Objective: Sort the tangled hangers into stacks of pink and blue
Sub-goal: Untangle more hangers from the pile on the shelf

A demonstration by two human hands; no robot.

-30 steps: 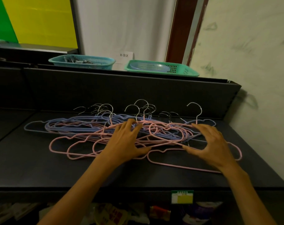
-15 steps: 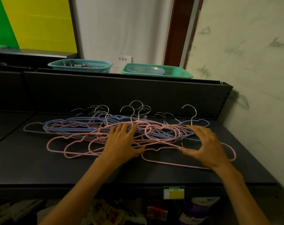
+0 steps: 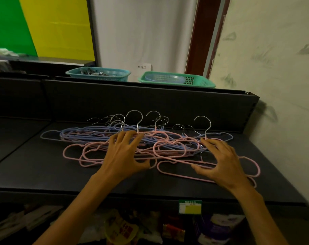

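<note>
Both hands, the left hand (image 3: 122, 156) and right hand (image 3: 220, 160), stay spread flat, gripping nothing, on the tangled hangers (image 3: 150, 144) beneath them, so sorting remains unstarted.

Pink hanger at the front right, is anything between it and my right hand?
No. The right hand already lies on the pink hanger; nothing covers it there. Its left end runs toward the tangle.

— How are the hangers laid?
— One tangled heap is seen flat on the shelf: blue hangers (image 3: 83, 135) are massed at the back left, pink hangers (image 3: 90, 156) are spread across the front and right. Metal hooks (image 3: 134, 119) are raised toward the back panel.
</note>
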